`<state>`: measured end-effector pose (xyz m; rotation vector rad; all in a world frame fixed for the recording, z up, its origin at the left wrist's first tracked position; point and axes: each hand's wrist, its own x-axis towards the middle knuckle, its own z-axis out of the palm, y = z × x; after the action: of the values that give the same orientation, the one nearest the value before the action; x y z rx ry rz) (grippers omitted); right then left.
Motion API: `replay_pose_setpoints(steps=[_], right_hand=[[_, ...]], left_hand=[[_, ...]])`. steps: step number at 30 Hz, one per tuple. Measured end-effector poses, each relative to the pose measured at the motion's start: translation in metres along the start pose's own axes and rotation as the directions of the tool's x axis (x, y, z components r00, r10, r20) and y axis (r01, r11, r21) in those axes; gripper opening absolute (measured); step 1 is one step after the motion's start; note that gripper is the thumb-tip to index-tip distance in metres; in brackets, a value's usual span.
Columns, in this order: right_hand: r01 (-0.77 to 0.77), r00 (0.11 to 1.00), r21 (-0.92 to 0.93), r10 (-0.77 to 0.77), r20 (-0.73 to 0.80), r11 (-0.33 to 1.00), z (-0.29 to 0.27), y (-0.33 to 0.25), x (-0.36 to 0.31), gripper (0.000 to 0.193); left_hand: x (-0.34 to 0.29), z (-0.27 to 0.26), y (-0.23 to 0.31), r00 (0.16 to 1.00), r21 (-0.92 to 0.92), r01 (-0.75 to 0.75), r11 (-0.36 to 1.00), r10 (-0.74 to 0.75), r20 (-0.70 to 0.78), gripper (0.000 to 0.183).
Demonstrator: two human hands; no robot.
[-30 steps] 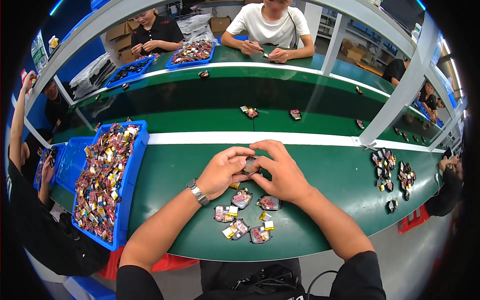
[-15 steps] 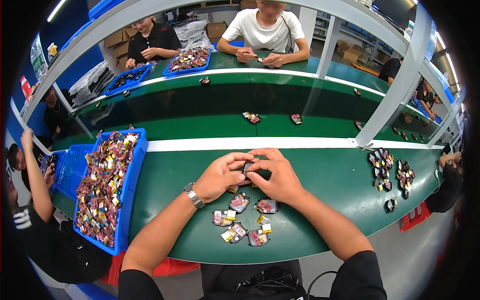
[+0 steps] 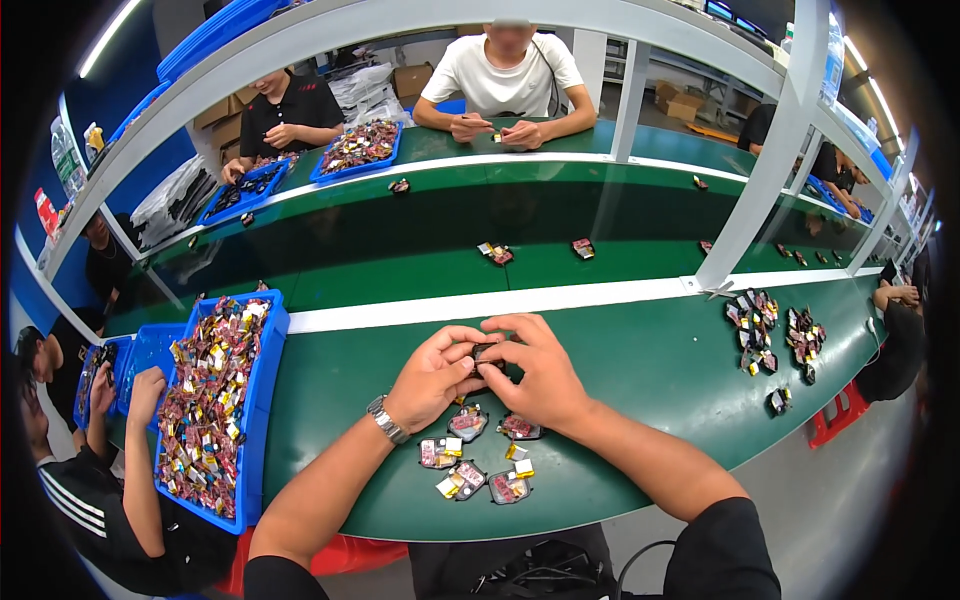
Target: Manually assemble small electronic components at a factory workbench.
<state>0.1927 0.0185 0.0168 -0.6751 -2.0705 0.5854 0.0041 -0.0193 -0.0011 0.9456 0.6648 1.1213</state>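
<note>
My left hand (image 3: 432,376) and my right hand (image 3: 541,372) meet over the green bench (image 3: 640,370), both pinching one small dark part (image 3: 486,352) between the fingertips. A metal watch sits on my left wrist. Just below my hands lie several small flat parts (image 3: 478,458) with pink, silver and yellow faces, spread on the bench near its front edge.
A blue tray (image 3: 262,400) full of the same small parts stands at my left, where another person's hands reach. More parts lie in piles at the right (image 3: 768,325) and on the moving belt (image 3: 497,253). People sit across the bench behind grey frame posts (image 3: 760,170).
My hands stay together on the small part with only slight finger shifts. The person at my left has moved lower, with a hand now at the blue tray.
</note>
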Motion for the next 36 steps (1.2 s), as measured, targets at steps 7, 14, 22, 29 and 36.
replay_pose_setpoints(steps=[7,14,22,29,36], right_hand=[[0.050,0.998,-0.048,-0.052,-0.039,0.998,0.000,-0.003,-0.001,0.012],[0.060,0.997,-0.084,-0.064,-0.051,0.995,0.001,-0.003,-0.002,0.017],[0.120,0.988,-0.069,-0.126,-0.092,0.990,-0.001,-0.014,0.001,0.019],[0.191,0.979,-0.149,-0.200,-0.049,0.970,-0.010,-0.022,0.006,0.020],[0.164,0.984,-0.024,-0.165,-0.069,0.986,-0.004,-0.009,0.006,0.019]], left_hand=[[-0.001,0.002,0.000,1.000,-0.054,-0.008,0.999,0.007,-0.005,0.025],[-0.001,0.003,0.002,1.000,-0.044,-0.015,0.999,0.014,-0.017,0.025],[-0.002,0.007,-0.003,0.995,-0.071,-0.104,0.992,0.104,-0.003,0.023],[-0.003,0.002,-0.002,0.987,-0.107,-0.159,0.981,0.158,-0.020,0.022],[0.000,0.002,-0.007,0.985,-0.093,-0.171,0.981,0.172,0.006,0.023]])
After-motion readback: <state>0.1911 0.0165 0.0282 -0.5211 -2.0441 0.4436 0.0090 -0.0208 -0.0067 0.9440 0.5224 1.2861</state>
